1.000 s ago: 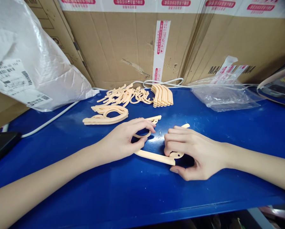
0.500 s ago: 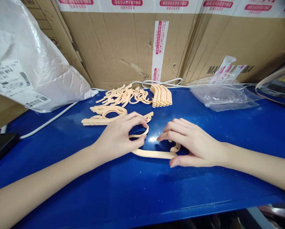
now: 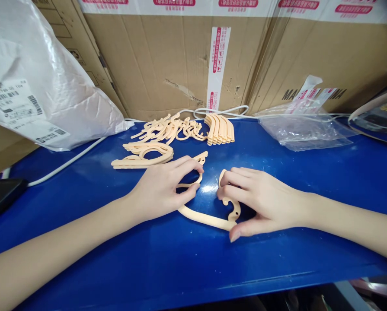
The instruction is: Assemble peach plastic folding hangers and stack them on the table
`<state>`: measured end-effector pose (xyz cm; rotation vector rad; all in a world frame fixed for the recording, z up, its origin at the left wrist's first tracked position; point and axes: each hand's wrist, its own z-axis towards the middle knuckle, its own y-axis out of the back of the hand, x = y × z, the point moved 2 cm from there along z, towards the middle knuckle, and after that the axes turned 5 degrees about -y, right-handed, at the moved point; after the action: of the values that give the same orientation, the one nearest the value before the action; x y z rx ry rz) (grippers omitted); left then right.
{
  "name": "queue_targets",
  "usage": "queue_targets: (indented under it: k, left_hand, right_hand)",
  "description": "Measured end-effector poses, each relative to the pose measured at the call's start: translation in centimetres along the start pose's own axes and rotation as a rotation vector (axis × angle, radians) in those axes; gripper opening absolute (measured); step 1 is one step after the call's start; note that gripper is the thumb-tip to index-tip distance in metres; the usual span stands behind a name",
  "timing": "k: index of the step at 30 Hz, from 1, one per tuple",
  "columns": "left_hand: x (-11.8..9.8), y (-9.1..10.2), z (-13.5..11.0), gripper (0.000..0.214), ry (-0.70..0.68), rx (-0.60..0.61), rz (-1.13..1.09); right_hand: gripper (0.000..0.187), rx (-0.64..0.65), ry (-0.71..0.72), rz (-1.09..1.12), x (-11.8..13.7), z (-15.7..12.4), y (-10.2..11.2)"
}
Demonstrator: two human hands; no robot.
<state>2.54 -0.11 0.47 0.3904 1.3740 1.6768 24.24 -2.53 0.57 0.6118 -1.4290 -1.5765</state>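
Cream plastic folding hangers lie on the blue table [image 3: 193, 268]. My left hand [image 3: 167, 183] curls its thumb and index finger round the looped end of a folded hanger [image 3: 201, 178], whose far tip shows beyond my knuckles. In front, a partly folded hanger [image 3: 206, 218] lies under both hands, its left end hidden beneath my left hand. My right hand [image 3: 258, 198] grips its right side, thumb at the lower joint and fingers bent over the upper arm [image 3: 222, 175]. The small curved hook [image 3: 235, 209] shows between thumb and fingers.
Several folded hangers [image 3: 144, 162] lie beyond my left hand. Farther back are a pile of loose hooks [image 3: 167, 128] and a stack of hanger arms [image 3: 219, 129]. Around them are a clear plastic bag [image 3: 303, 129], white cable [image 3: 70, 162], white parcel [image 3: 60, 82] and cardboard boxes [image 3: 167, 56].
My right hand has come slightly down and its fingers have closed over the upper arm. The front hanger's right end has tilted towards me, showing more of the hook. My left hand has barely moved.
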Motion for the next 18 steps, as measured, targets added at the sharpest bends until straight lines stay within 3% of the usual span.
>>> queue_targets:
  k: [18]
  left_hand:
    - [0.1, -0.2, -0.2, 0.025, -0.073, 0.013, 0.054]
  right_hand:
    - [0.029, 0.047, 0.071, 0.074, 1.8, -0.3, 0.0]
